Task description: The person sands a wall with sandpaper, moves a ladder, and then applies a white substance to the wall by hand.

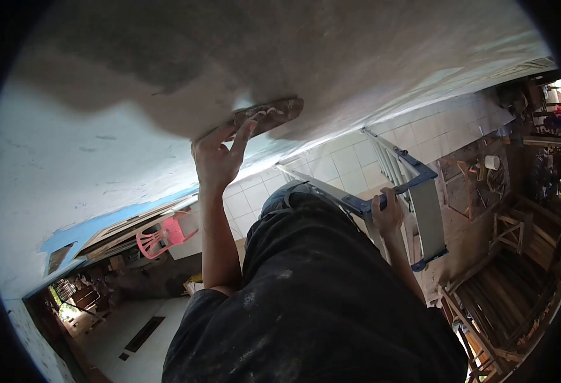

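Brown trowel (280,115): at 12 o'clock, its blade against the wall (57,153); its near end is in the left grip.
Left hand (216,165): closed on the trowel, thumb along it, other fingers partly hidden.
Right hand (389,216): clasped round a blue joint of the ladder (429,214), towards 3 o'clock.
Blade handling: best kept almost flat, leading edge barely lifted, with even pressure through long, overlapping strokes; a tilted corner could score the surface.
Balance: the right hand's hold should steady the body; reach is better kept short, with the hips close to the wall.
Dark patch (165,70): from 10 to 1 o'clock, with a wavy edge against paler wall; its wetness cannot be told.
Pink chair (177,228): between 8 and 9 o'clock.
Tiles (335,163): below, between wall and ladder.
Timber (497,300): piled at 4 o'clock.
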`<state>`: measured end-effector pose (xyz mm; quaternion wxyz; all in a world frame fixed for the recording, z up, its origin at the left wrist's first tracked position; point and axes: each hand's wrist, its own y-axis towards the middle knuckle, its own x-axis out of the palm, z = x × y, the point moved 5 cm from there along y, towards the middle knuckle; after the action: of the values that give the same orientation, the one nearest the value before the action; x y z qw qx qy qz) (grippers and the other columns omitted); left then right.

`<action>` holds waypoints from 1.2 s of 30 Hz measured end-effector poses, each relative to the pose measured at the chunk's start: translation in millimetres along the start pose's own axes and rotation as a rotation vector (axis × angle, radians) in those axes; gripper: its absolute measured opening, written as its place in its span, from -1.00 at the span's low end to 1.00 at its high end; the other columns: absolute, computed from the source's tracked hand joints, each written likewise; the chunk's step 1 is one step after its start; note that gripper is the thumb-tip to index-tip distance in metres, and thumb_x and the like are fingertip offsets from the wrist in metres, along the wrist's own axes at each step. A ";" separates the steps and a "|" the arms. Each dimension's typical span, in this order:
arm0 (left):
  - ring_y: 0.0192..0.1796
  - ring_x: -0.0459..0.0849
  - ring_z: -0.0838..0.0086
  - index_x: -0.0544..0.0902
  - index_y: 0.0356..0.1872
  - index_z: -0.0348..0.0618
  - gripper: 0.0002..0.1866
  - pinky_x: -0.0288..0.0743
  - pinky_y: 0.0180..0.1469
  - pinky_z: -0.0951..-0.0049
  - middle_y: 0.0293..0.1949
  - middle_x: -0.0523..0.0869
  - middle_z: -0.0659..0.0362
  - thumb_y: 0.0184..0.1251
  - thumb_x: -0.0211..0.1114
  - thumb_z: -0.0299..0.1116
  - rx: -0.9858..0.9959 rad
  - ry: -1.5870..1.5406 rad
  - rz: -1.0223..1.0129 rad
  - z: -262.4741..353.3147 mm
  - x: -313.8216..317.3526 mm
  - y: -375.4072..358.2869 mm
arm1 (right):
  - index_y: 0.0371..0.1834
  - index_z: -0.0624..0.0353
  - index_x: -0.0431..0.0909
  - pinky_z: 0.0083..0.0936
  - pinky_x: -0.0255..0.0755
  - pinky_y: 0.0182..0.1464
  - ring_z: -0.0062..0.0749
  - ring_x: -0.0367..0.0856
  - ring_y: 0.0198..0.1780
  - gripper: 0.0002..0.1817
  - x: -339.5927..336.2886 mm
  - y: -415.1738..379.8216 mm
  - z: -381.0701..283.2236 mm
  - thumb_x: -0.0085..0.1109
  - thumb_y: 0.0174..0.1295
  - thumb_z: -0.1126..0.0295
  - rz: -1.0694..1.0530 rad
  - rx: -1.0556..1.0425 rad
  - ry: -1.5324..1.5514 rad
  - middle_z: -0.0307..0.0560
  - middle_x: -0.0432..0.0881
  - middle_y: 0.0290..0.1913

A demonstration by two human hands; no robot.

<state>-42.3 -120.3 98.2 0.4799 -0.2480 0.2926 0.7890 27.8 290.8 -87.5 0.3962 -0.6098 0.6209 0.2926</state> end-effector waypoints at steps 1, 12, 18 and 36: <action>-0.43 0.76 0.52 0.84 -0.27 -0.14 -0.72 0.36 -0.56 0.51 -0.39 0.84 0.14 0.27 0.52 -0.12 -0.011 0.017 -0.011 -0.6 -0.4 -0.3 | 0.09 0.00 0.52 0.01 0.55 -0.08 0.13 0.72 -0.12 -0.59 0.8 0.6 -1.1 0.27 0.23 0.13 0.012 -0.008 -0.006 0.13 0.72 -0.12; -0.31 0.78 0.49 0.83 -0.24 -0.20 -0.72 0.52 -0.48 0.54 -0.29 0.84 0.10 0.28 0.52 -0.16 -0.004 -0.015 -0.031 4.4 -4.9 -2.0 | 0.20 -0.02 0.47 -0.02 0.57 -0.05 0.13 0.73 -0.08 -0.53 -2.2 2.6 -4.1 0.21 0.27 0.08 -0.076 0.037 -0.001 0.19 0.71 -0.06; -0.35 0.76 0.45 0.83 -0.23 -0.19 -0.74 0.59 -0.36 0.46 -0.26 0.84 0.08 0.27 0.52 -0.19 0.041 0.035 -0.085 -4.5 -8.2 -4.4 | 0.27 0.00 0.43 -0.03 0.57 -0.03 0.16 0.73 -0.08 -0.49 -3.9 4.8 -3.2 0.15 0.32 0.05 -0.207 0.041 0.050 0.28 0.69 -0.04; -0.29 0.81 0.46 0.79 -0.15 -0.30 -0.74 0.65 -0.23 0.45 -0.27 0.83 0.10 0.31 0.50 -0.29 -0.119 -0.227 -0.084 -8.5 -22.2 -6.9 | 0.49 0.08 0.33 -0.18 0.40 0.37 -0.06 0.51 0.35 -0.18 -68.6 78.8 -268.7 0.46 0.22 0.05 -0.341 -0.599 0.462 0.13 0.49 0.35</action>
<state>-25.9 -137.3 105.6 0.5270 -0.1970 0.1784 0.8072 -90.4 106.1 99.6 0.0943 -0.8419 0.4709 0.2460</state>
